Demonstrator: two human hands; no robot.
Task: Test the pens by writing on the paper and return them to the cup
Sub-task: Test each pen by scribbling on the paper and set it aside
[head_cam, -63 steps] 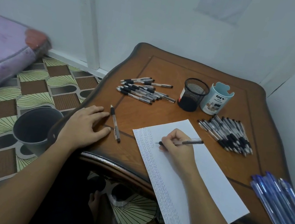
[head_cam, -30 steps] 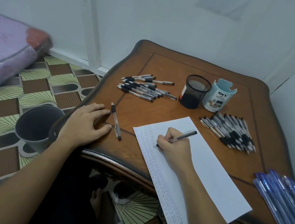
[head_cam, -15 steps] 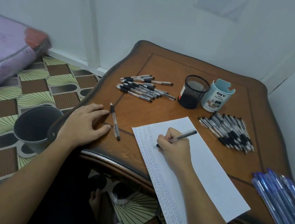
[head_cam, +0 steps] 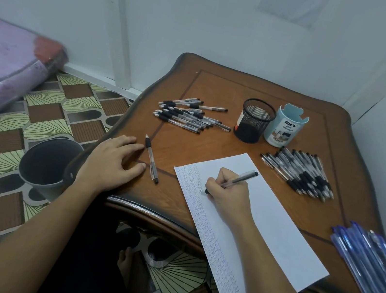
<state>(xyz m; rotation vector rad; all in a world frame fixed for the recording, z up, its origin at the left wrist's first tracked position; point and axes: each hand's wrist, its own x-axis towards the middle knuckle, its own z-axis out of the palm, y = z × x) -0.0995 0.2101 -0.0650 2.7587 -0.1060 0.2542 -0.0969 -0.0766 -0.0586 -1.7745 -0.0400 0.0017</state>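
**Pen tip down on the paper**

Right hand point(head_cam: 227, 193) grips 1 pen point(head_cam: 243, 177) in curled fingers, its tip touching the white paper point(head_cam: 280, 227) beside a column of small scribbles along the sheet's left edge. The left hand point(head_cam: 113, 161) lies flat and relaxed on the wooden table point(head_cam: 221, 89), holding nothing, fingertips just beside a loose pen point(head_cam: 151, 158). At the far side stand a black mesh cup point(head_cam: 255, 121) and a pale blue organizer cup point(head_cam: 284, 127), touching. 1 pile of pens point(head_cam: 187, 114) lies left of the cups and another pile point(head_cam: 302, 173) to their right. Blue pens point(head_cam: 371, 265) sit at the right edge.
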